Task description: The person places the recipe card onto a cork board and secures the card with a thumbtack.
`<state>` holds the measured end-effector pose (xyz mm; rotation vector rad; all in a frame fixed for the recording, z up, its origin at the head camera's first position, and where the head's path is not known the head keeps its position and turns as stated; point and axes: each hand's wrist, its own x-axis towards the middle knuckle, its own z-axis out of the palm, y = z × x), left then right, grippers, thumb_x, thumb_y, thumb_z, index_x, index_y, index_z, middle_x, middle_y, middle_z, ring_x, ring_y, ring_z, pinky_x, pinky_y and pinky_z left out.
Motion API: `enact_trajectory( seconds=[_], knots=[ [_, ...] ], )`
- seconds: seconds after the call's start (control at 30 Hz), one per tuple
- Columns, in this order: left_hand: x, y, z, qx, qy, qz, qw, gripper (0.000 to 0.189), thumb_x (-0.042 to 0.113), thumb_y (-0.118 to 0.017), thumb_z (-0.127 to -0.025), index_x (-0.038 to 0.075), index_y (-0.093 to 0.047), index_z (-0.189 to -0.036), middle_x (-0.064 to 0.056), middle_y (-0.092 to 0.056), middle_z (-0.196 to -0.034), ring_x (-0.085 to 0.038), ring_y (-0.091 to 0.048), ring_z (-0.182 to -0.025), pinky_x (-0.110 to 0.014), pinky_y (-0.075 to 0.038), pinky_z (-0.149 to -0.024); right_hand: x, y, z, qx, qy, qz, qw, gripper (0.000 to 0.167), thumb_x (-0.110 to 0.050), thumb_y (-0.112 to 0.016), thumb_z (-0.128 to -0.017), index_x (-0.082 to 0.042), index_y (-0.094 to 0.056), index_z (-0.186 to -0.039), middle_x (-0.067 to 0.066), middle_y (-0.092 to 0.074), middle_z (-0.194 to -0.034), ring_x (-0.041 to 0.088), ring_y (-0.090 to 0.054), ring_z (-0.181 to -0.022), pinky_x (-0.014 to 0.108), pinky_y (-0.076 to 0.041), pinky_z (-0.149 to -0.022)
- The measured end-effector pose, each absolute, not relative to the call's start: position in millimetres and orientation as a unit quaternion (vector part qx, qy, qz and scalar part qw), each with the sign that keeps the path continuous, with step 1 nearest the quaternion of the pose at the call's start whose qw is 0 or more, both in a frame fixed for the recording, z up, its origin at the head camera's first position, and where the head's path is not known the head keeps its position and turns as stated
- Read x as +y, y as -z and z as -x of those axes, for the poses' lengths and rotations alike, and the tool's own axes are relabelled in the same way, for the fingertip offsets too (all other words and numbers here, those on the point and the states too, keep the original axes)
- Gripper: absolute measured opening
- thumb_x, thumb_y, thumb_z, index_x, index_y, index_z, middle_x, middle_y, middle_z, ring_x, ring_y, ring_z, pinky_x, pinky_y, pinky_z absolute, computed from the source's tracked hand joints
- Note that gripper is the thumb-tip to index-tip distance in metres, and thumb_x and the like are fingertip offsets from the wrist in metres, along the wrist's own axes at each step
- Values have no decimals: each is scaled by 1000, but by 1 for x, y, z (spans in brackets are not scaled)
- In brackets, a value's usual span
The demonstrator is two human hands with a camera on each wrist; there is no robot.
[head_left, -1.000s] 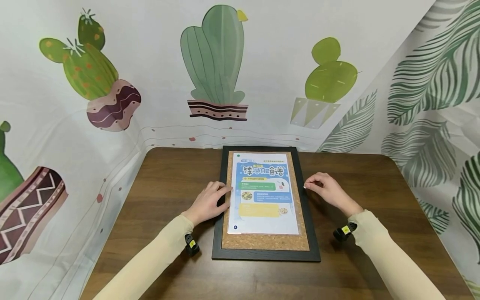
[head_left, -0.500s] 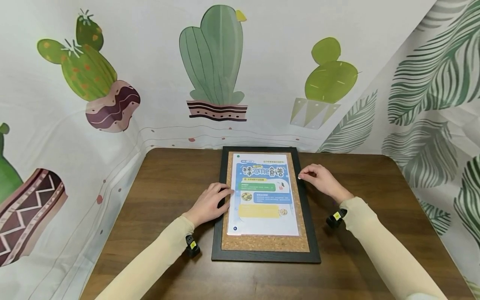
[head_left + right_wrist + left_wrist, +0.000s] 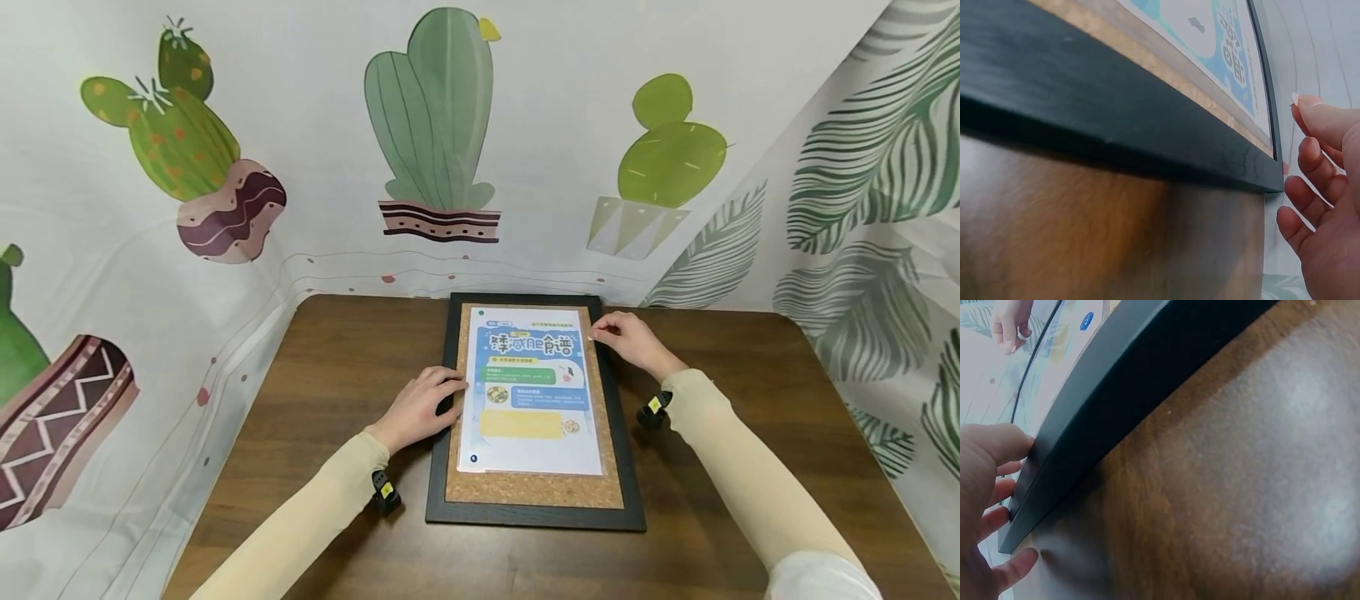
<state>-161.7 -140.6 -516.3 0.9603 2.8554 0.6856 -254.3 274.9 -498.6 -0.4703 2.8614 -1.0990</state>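
Frame (image 3: 536, 517) on the desk (image 3: 337, 333), cork (image 3: 536, 489) inside it, sheet (image 3: 525, 454) on that, one pin (image 3: 481, 313) top-left, another pin (image 3: 473, 458) bottom-left; left hand (image 3: 420, 407) across the frame's left side, right hand (image 3: 636, 342) over its upper right, backdrop (image 3: 322, 167) behind!

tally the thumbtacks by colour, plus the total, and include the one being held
Green: 1 thumbtack, upper left corner of the printed sheet
Blue: 1 tack, lower left corner of the sheet
White: 1 pin, pinched in the right hand
Total: 3 in sight
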Motion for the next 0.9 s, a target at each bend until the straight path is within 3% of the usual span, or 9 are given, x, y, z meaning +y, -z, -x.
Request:
enact_trajectory(
  seconds=[0.53, 0.9],
  knots=[
    [-141, 518, 164, 926, -221, -307, 25, 47, 24, -76, -96, 8, -67, -139, -9, -59, -145, -29, -48, -137, -54, -45, -107, 263, 507, 278, 924, 365, 104, 42, 23, -16, -65, -104, 5, -73, -109, 20, -67, -106, 32, -54, -92, 42, -45, -82],
    [-142, 519, 167, 932, -208, -294, 41, 50, 30, -74, -98, 9, -65, -143, -6, -57, -148, -27, -47, -138, -53, -44, -109, 259, 514, 294, 932, 353, 67, 52, 29, -19, -65, -105, 8, -72, -115, 24, -65, -114, 33, -53, -98, 44, -44, -86]
  ],
)
